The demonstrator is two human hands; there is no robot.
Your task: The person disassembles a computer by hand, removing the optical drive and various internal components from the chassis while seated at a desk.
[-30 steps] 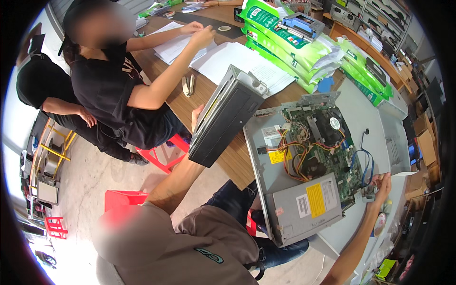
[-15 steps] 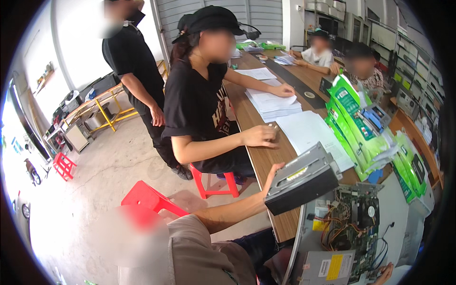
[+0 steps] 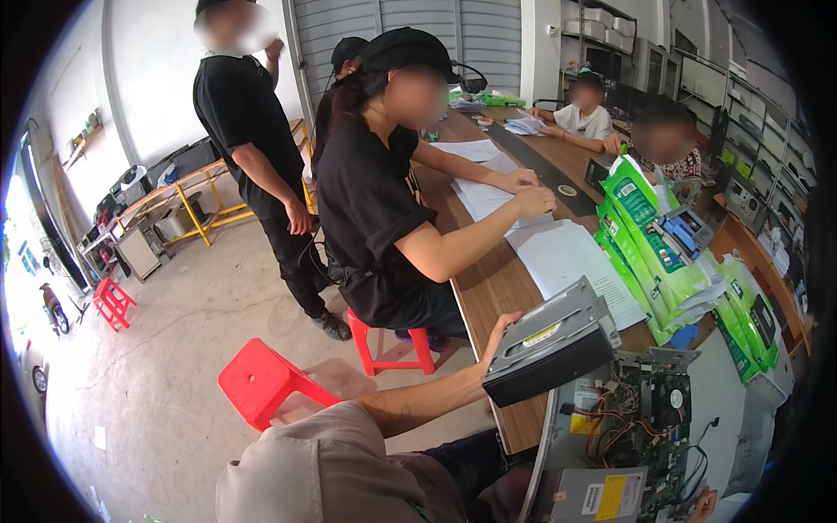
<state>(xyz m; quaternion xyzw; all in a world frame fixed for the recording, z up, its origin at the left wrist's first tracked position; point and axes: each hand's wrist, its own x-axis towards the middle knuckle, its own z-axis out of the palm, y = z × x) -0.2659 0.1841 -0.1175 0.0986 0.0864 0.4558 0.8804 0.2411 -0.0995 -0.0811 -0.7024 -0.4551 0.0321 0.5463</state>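
Disk drive (image 3: 549, 349) has fingers of my left hand (image 3: 498, 340) clamped on it, perhaps to clear the near-right computer (image 3: 649, 410); for right hand (image 3: 703, 505), I cannot tell.

Red stools (image 3: 257, 376) (one occupied) dot the floor (image 3: 174, 383).

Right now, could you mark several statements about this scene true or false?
The left hand holds a boxy silver-and-black metal drive unit. True.
The right hand also grips the drive unit. False: the right hand is apart from it, by the open grey metal computer case.
A yellow-labelled grey metal box lies in the case. True.
The blue and grey plastic device lies on the floor. False: it rests on green-and-white plastic packages.
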